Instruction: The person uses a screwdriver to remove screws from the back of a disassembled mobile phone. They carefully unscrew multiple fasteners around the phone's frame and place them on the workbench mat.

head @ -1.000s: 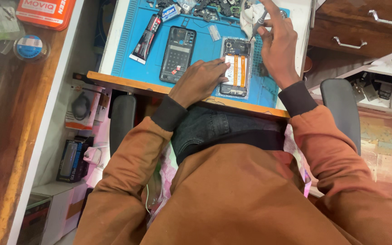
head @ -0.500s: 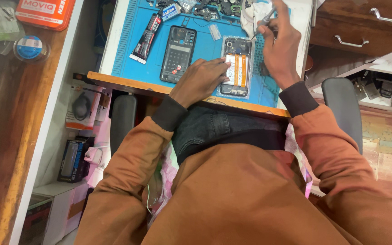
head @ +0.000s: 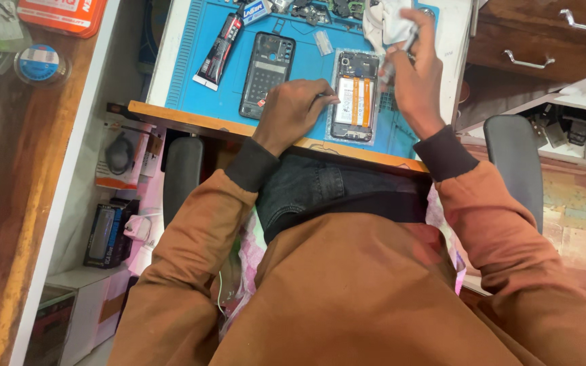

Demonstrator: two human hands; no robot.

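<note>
Since 1 second earlier, the right hand has drawn slightly back toward the white cloth, fingers curled around a thin tool whose tip is hard to make out. Left hand presses fingertips on the opened phone lying on the blue mat. It looks like interior cleaning; next comes steady, light contact.

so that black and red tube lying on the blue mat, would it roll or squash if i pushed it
The glue tube looks flattened, so it would probably slide rather than roll. Its body seems soft, so it likely dents under the fingers. It is slim and probably light, and lies apart from the left hand on the blue mat.
</note>
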